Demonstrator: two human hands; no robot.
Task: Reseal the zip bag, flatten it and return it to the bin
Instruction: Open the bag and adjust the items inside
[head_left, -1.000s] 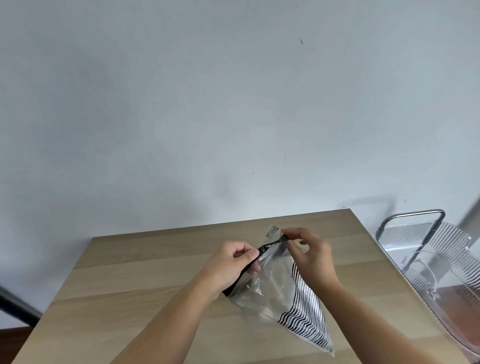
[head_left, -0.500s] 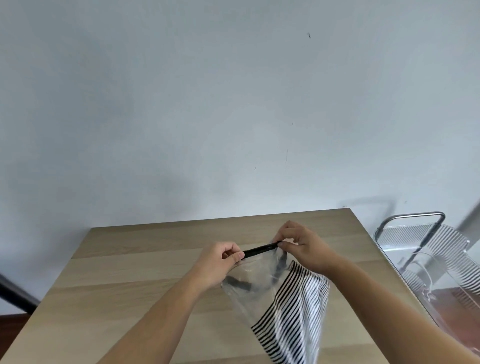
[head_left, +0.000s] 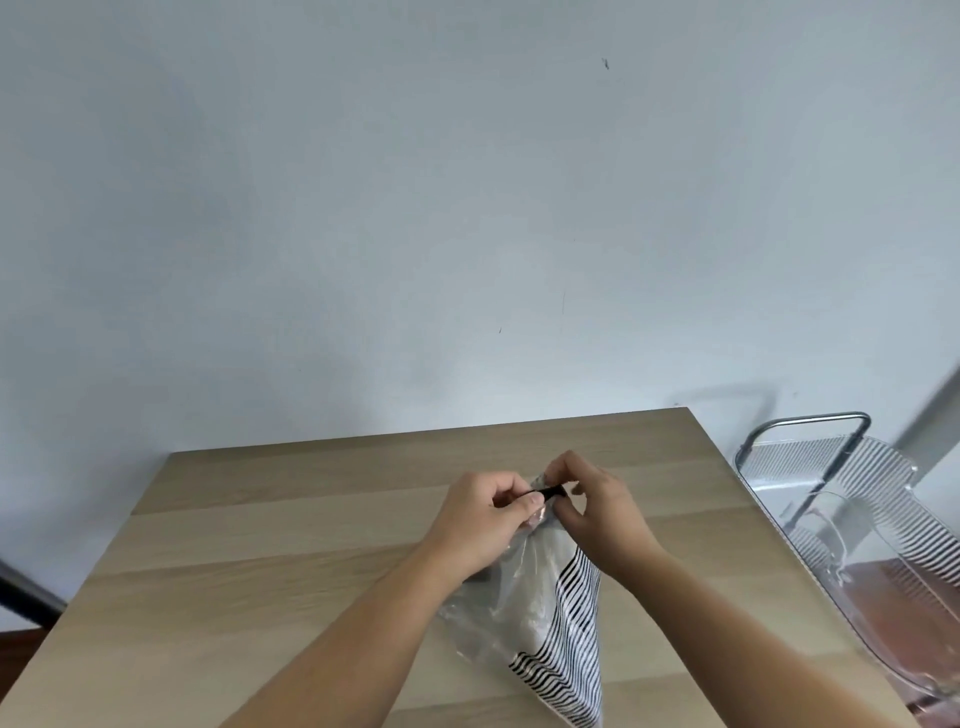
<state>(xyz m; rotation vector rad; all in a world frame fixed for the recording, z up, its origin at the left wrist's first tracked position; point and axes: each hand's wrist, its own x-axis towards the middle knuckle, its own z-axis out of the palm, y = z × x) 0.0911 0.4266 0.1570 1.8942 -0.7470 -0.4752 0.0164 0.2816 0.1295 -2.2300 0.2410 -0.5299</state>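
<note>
Two bare forearms come in from the bottom edge and meet above the middle of the wooden surface (head_left: 260, 561). Between them hangs the zip bag (head_left: 540, 623), clear plastic with a black-and-white striped panel along its right and lower part, lower end resting on or just above the surface near the front edge; cannot tell if it touches. Bag looks puffed and crumpled, not flat. Contents are blurred, only a pale shape inside. Left hand (head_left: 480, 519) pinches the left side of the bag's top, thumb and forefinger closed on the black zip strip (head_left: 545, 491), other fingers curled under. Right hand (head_left: 597, 506) pinches the same strip from the right, fingertips pressed together on it, just beside the left hand's thumb; the two hands nearly touch. Only a short piece of the strip shows between the fingers, so cannot tell if the zip is sealed. Off the right edge of the surface, well apart from the bag, sits a clear ribbed plastic bin (head_left: 831, 499), below surface level, with a metal handle bar (head_left: 810, 421) over its far end. Reddish floor shows through its bottom. Behind everything, a plain pale wall (head_left: 467, 208) with a few small marks.
</note>
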